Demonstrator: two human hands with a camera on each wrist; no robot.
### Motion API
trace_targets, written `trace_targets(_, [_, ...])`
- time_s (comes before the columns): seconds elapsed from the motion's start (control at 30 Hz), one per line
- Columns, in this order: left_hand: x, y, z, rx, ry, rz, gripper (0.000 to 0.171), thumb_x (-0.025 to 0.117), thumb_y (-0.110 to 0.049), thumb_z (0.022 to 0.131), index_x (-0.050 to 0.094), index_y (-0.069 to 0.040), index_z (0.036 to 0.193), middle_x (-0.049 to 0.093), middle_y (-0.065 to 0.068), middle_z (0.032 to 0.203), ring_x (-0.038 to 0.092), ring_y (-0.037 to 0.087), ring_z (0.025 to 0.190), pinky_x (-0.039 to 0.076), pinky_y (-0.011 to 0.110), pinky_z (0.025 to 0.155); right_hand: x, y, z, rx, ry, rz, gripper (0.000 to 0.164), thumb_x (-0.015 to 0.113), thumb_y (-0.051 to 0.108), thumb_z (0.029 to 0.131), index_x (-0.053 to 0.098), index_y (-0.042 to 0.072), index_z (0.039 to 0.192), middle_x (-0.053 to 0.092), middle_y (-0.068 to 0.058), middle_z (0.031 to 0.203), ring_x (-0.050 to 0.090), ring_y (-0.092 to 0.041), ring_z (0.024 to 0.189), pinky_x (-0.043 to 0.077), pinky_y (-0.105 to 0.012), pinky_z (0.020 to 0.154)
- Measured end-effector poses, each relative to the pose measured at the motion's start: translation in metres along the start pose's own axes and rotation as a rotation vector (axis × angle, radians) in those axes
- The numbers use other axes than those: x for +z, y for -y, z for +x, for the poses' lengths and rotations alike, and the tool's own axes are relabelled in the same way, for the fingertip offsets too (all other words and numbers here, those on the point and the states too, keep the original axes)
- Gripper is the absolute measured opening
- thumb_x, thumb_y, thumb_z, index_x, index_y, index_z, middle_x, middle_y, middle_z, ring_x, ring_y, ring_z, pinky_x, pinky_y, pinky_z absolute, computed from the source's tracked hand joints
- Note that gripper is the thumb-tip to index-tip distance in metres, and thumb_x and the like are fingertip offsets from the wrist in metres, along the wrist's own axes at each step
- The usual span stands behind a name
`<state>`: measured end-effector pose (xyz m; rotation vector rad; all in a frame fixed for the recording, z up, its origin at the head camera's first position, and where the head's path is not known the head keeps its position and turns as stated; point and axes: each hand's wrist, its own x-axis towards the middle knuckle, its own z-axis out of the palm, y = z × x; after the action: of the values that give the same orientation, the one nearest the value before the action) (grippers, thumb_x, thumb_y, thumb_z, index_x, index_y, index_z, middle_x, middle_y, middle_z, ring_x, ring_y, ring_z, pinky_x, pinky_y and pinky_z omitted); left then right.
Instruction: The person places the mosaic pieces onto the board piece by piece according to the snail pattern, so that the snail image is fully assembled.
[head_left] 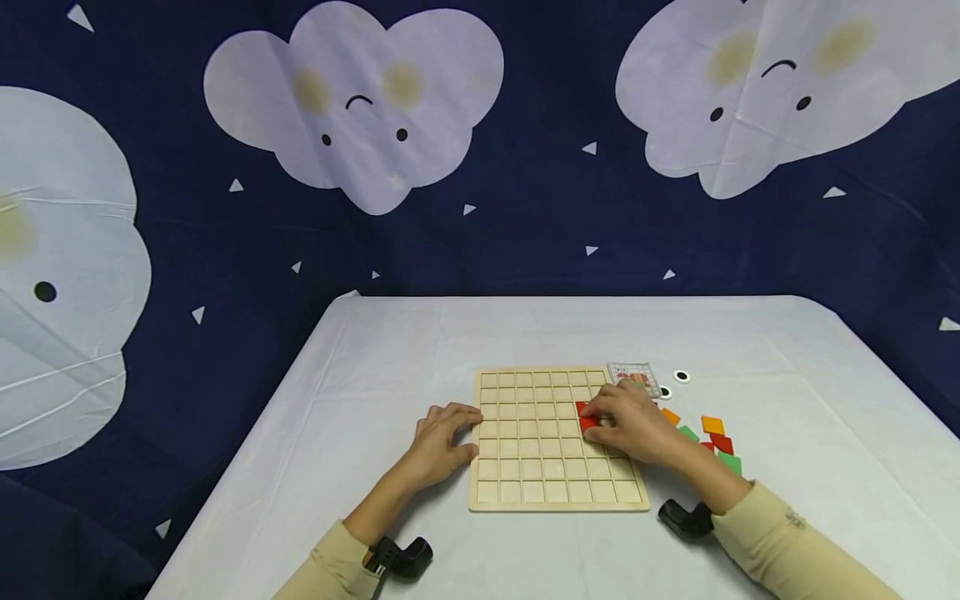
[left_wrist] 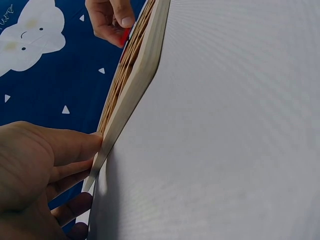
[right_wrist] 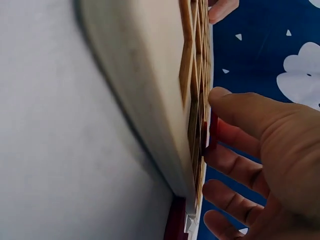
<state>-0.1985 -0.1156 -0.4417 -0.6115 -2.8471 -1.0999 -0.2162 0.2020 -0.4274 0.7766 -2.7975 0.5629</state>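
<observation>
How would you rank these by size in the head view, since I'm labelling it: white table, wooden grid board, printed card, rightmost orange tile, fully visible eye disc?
Largest to smallest, as they look there:
1. White table
2. Wooden grid board
3. Printed card
4. Rightmost orange tile
5. Eye disc

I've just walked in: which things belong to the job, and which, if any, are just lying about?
Likely the job: wooden grid board, held red tile, loose coloured tiles, eye-like discs, printed card.

Probably just surroundings: cloud backdrop, white tablecloth, black wrist devices.
</observation>
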Motion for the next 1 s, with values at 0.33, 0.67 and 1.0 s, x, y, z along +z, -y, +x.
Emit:
trace_targets(0.33, [-0.0005,0.0008,0.0002,0.005,0.006,-0.003,0.039,0.069,-0.012,0.080,0.064,-0.008,0.118,0.057,-0.001,0.128,0.043,0.019,0.111,0.027,0.041,0.090,0.0027,0.0000,0.0006,0.007,-0.009,-0.024,0.024,0.080,0.028,0.071,0.072,0.019,0.092,0.061,0.007,0.090,0.045,-0.013,0.083,0.033,-0.033,0.076])
trace_targets(0.67, [-0.0002,0.0006,-0.0002,-0.002,0.010,-0.008,0.041,0.069,-0.013,0.079,0.063,-0.008,0.119,0.057,0.001,0.128,0.043,0.020,0.111,0.027,0.041,0.091,0.0036,0.0001,-0.0003,0.018,0.005,-0.009,0.026,0.080,0.028,0.070,0.071,0.019,0.092,0.059,0.007,0.089,0.046,-0.013,0.084,0.035,-0.034,0.076])
trace_targets(1.0, [0.0005,0.0003,0.0006,-0.014,0.010,-0.005,0.040,0.069,-0.013,0.080,0.063,-0.008,0.119,0.057,0.001,0.128,0.043,0.021,0.112,0.027,0.043,0.093,0.0044,-0.0010,-0.0012,0.025,0.010,0.019,0.025,0.080,0.028,0.071,0.071,0.019,0.093,0.059,0.007,0.089,0.045,-0.012,0.083,0.035,-0.033,0.076])
